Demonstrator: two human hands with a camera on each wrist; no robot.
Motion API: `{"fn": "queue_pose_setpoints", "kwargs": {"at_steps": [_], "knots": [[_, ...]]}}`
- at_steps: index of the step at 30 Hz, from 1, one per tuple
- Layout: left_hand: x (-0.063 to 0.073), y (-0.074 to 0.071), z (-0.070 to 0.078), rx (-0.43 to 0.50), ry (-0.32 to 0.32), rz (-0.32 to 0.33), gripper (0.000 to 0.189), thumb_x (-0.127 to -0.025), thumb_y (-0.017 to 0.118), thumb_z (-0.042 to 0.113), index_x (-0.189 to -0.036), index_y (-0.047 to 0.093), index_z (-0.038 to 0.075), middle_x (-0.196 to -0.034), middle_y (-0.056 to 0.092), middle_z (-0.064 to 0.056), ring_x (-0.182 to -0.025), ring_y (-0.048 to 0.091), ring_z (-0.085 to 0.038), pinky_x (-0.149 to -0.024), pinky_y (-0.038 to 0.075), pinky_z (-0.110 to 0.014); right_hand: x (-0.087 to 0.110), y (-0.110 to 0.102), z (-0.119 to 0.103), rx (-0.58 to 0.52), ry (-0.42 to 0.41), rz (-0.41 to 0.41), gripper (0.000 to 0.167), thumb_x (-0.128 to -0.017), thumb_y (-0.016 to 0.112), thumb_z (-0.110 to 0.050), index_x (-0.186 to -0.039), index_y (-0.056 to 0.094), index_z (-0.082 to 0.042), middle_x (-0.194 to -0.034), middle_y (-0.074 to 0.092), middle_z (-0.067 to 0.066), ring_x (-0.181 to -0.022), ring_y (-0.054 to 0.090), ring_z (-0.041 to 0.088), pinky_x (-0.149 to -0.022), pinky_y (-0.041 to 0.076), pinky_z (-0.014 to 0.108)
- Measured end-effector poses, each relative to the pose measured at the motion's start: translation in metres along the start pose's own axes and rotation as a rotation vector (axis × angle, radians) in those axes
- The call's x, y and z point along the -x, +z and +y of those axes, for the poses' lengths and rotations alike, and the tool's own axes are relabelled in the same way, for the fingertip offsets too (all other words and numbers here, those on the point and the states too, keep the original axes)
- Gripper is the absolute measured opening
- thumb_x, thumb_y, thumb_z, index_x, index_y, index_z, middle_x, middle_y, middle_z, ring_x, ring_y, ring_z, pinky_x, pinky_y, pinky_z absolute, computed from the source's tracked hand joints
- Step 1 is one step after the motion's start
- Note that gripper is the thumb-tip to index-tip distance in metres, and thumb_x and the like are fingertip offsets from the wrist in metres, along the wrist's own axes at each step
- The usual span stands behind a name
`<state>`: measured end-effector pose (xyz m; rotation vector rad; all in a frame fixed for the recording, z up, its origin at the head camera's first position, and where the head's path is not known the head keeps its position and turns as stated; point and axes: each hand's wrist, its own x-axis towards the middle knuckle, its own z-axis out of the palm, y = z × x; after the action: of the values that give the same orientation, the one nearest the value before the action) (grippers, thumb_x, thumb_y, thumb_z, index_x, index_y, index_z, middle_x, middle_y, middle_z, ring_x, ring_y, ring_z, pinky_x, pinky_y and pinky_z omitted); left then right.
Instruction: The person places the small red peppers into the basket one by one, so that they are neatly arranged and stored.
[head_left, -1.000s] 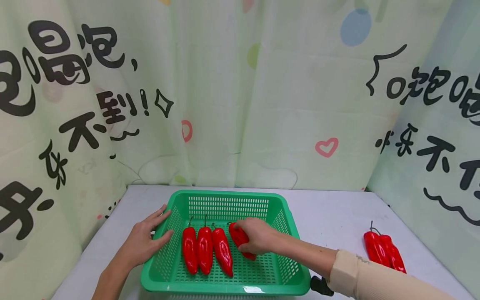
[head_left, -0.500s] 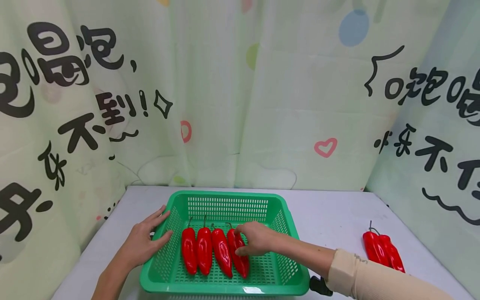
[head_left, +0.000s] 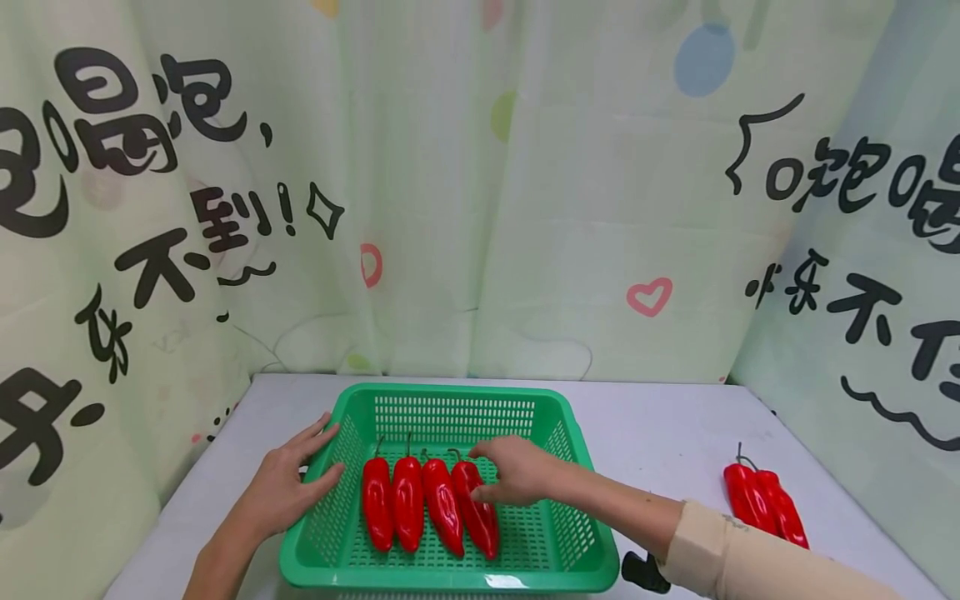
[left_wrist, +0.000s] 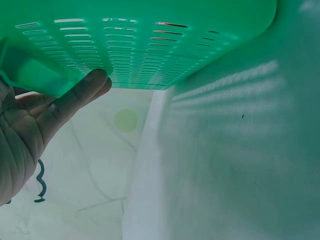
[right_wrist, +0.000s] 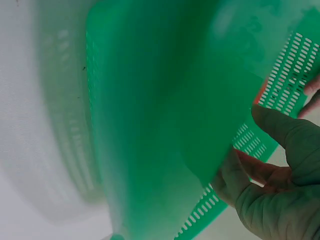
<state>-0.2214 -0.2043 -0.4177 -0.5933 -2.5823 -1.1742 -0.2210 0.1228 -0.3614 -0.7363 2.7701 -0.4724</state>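
Green basket [head_left: 420,577] of red peppers [head_left: 442,504], lower centre of frame: looks light and stiffish, so I'd brace it edge-on. Left hand [head_left: 294,479] rests outstretched against its left side; right hand [head_left: 517,472] has fingers parted by the rightmost pepper inside [head_left: 480,517], not gripping. Peppers look slick, light; I'd pinch mid-body, never those thin stems [head_left: 409,446].

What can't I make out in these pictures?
Head view: the lower ends of the peppers outside, behind the sleeve.
Head view: whether the right hand touches the nearest pepper; the hand covers the spot.
Head view: what the black thing is; too small.
Left wrist view: the peppers inside, hidden by the basket except red slivers.
Left wrist view: the left hand, cut by the left edge.
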Motion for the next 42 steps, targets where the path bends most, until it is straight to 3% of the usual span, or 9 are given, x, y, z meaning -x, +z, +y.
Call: {"fn": "queue_pose_setpoints", "kwargs": {"at_steps": [3, 7, 15, 35, 42], "knots": [[0.000, 0.000, 0.000, -0.002, 0.004, 0.002, 0.058, -0.091, 0.075, 0.009, -0.141, 0.054, -0.011, -0.153, 0.044, -0.031, -0.111, 0.068, -0.045, -0.074, 0.063, -0.041, 0.002, -0.002, 0.002, -0.005, -0.023, 0.025, 0.052, -0.087, 0.081, -0.022, -0.130, 0.064, 0.003, -0.112, 0.071, 0.014, -0.076, 0.065, 0.018, -0.075, 0.059, 0.036], [0.001, -0.001, 0.001, -0.003, 0.007, -0.001, 0.058, -0.091, 0.075, 0.009, -0.141, 0.054, -0.011, -0.152, 0.044, -0.031, -0.111, 0.068, -0.045, -0.074, 0.063, -0.041, 0.007, -0.003, 0.004, -0.031, -0.016, 0.043, 0.052, -0.087, 0.081, -0.024, -0.130, 0.064, 0.001, -0.121, 0.069, 0.016, -0.093, 0.068, 0.027, -0.077, 0.061, 0.040], [0.000, -0.001, 0.001, -0.004, -0.004, -0.004, 0.058, -0.091, 0.074, 0.009, -0.142, 0.054, -0.011, -0.153, 0.044, -0.030, -0.112, 0.067, -0.045, -0.075, 0.063, -0.042, 0.019, -0.008, 0.009, -0.123, -0.019, 0.087, 0.055, -0.088, 0.080, -0.025, -0.133, 0.063, 0.000, -0.129, 0.066, 0.017, -0.108, 0.067, 0.036, -0.080, 0.062, 0.046], [0.001, 0.000, -0.001, -0.001, -0.003, -0.002, 0.058, -0.092, 0.073, 0.010, -0.142, 0.053, -0.011, -0.153, 0.043, -0.030, -0.112, 0.067, -0.044, -0.076, 0.063, -0.042, 0.041, -0.013, 0.020, -0.212, -0.073, 0.172, 0.058, -0.094, 0.075, -0.033, -0.139, 0.059, -0.001, -0.137, 0.062, 0.019, -0.107, 0.069, 0.034, -0.086, 0.059, 0.051], [0.001, 0.000, 0.000, -0.003, -0.007, -0.008, 0.058, -0.093, 0.073, 0.011, -0.143, 0.053, -0.010, -0.153, 0.043, -0.030, -0.112, 0.068, -0.045, -0.076, 0.063, -0.042, 0.045, -0.012, 0.022, -0.208, -0.093, 0.209, 0.058, -0.094, 0.074, -0.033, -0.140, 0.058, 0.000, -0.137, 0.062, 0.018, -0.106, 0.069, 0.034, -0.081, 0.061, 0.042]]}}
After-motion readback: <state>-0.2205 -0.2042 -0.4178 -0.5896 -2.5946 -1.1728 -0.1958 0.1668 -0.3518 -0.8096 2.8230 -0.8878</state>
